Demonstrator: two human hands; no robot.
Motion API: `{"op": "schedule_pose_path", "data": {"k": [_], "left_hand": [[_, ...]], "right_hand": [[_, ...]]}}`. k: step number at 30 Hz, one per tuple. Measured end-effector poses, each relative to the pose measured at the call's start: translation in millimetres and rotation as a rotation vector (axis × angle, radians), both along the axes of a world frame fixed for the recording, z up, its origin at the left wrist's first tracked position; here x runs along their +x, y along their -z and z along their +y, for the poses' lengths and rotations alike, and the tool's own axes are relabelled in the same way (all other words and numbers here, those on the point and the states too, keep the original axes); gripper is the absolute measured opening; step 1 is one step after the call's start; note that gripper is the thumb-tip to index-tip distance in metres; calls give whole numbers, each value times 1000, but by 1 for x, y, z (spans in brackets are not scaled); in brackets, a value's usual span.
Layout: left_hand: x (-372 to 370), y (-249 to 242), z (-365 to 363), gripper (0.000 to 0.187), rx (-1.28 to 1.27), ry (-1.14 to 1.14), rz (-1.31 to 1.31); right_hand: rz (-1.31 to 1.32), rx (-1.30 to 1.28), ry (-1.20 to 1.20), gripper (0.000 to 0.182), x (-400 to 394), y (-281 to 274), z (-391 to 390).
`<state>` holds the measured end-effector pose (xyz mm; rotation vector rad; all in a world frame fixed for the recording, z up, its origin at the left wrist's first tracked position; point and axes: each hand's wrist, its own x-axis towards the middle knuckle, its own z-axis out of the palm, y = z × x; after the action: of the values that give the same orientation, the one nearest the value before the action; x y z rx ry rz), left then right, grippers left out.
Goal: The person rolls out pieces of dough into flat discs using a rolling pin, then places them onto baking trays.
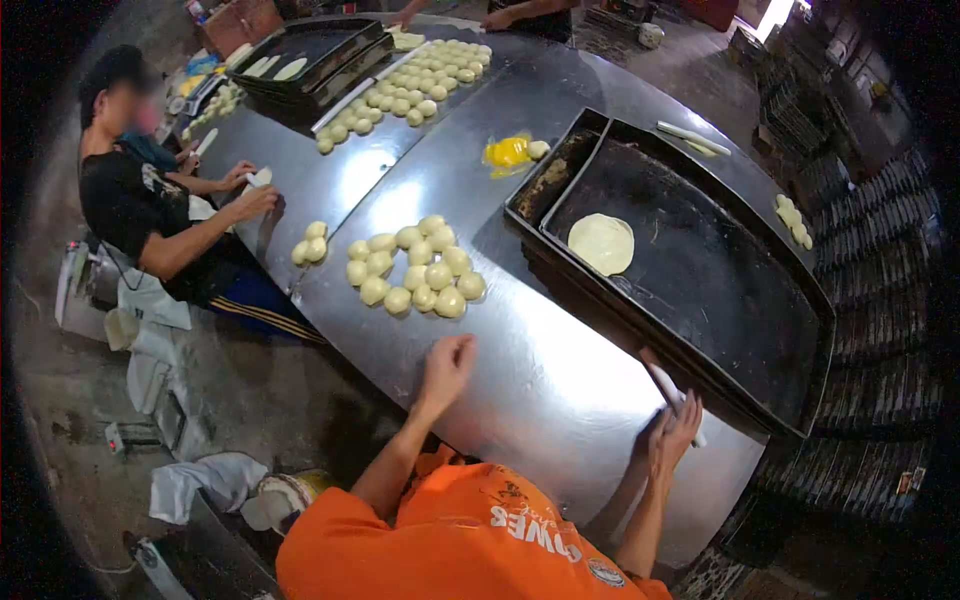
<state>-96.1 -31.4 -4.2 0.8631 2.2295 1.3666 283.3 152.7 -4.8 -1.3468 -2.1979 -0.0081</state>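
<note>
My left hand (449,374) hovers at the near side of the steel table (560,430), its fingers curled, with nothing visible in them. A cluster of dough balls (397,299) lies just beyond it. On the right, my right hand (676,437) has its fingers over a slim rolling pin (667,386), which lies slanted on the table beside a stack of dark baking trays. One flat round of dough (601,244) rests in the top tray (720,270), near its left end.
Beaten egg (508,152) sits in a yellow puddle beyond the dough balls. Rows of dough balls (410,85) and more trays (310,55) stand farther back. A co-worker (150,190) handles dough at the left edge. Racks of stacked trays (870,300) line the right.
</note>
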Motion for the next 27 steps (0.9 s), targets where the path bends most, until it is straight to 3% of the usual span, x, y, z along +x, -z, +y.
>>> {"op": "schedule_pose_path", "data": {"k": [2, 4, 7, 9, 10, 12, 14, 16, 18, 20, 22, 25, 27], "left_hand": [[-34, 12, -11, 24, -18, -121, 164], [-64, -14, 2, 24, -62, -31, 522], [-92, -9, 27, 28, -233, 68, 619], [-95, 5, 45, 36, -577, 88, 709], [-92, -3, 51, 36, -568, 96, 713], [-83, -19, 55, 43, -693, 113, 468], [-62, -26, 47, 41, -632, 195, 383], [-21, -22, 32, 38, -287, 322, 107], [49, -51, 19, 43, -82, 620, -319], [102, -70, 18, 46, -206, 836, -485], [121, -52, 20, 49, -241, 895, -574], [124, -14, 17, 49, -307, 598, 385], [134, -13, 0, 47, -197, 511, 464]], "right_hand": [[-7, -160, 134, 37, 37, 25, -16], [-5, -156, 147, 36, 43, 32, -25], [-2, -94, 150, 34, 31, 43, -30], [16, -58, 135, 35, 20, 42, -34], [34, -57, 126, 36, 16, 38, -38], [83, -90, 114, 36, 9, 30, -50], [101, -114, 59, 37, 11, 29, -60], [123, -114, 9, 34, 12, 33, -70], [160, -52, -36, 32, 10, 38, -75], [162, -64, -54, 29, 2, 22, -81], [141, -139, -75, 31, -5, 11, -82], [47, -191, -71, 34, -10, 12, -78], [-9, -141, -121, 38, -19, 6, -84]]}}
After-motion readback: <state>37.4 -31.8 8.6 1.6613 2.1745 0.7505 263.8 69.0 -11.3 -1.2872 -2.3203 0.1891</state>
